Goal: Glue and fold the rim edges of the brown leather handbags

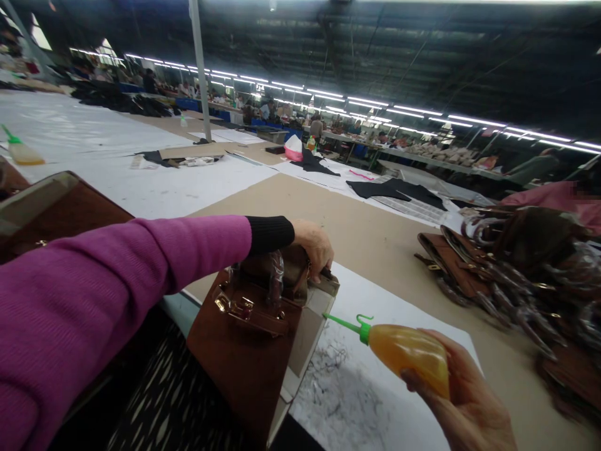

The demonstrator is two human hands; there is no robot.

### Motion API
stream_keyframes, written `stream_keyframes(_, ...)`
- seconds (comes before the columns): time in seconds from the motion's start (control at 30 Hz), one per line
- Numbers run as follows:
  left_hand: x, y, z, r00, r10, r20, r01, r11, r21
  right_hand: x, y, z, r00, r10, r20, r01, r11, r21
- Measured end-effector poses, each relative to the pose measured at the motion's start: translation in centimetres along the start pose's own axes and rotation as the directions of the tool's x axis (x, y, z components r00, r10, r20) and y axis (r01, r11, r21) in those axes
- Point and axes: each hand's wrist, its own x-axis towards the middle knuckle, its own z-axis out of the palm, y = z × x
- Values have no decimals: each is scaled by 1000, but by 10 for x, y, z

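In my right hand is a squeeze bottle of amber liquid with a green cap and long nozzle. Its tip points left, touching or very close to the pale open side edge of a brown handbag. My left hand, at the end of a purple sleeve, grips the bag's far upper corner, fingers curled down and partly hidden. The bag lies tilted at the table edge, with gold hardware and plastic-wrapped handles. White paper with dark smears lies beneath the bottle.
More brown bags are heaped at right, beside a person in a pink top. Another brown bag lies at left, near a second bottle. Black pieces lie farther across the table. A pole rises behind.
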Motion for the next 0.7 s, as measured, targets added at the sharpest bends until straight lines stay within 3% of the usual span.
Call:
stream_keyframes(0.3,-2,4,5,995,18,-102,-22,999,-41,-19,-2,0,997,69,43,-68,998,-18)
stream_keyframes(0.43,-8,12,3,997,-32,-72,30,999,-28,-22,11,-6,993,65,94,-63,998,-29)
stream_keyframes(0.7,-14,18,3,994,-28,-104,24,999,-41,-27,38,-26,946,11,325,15,997,-77)
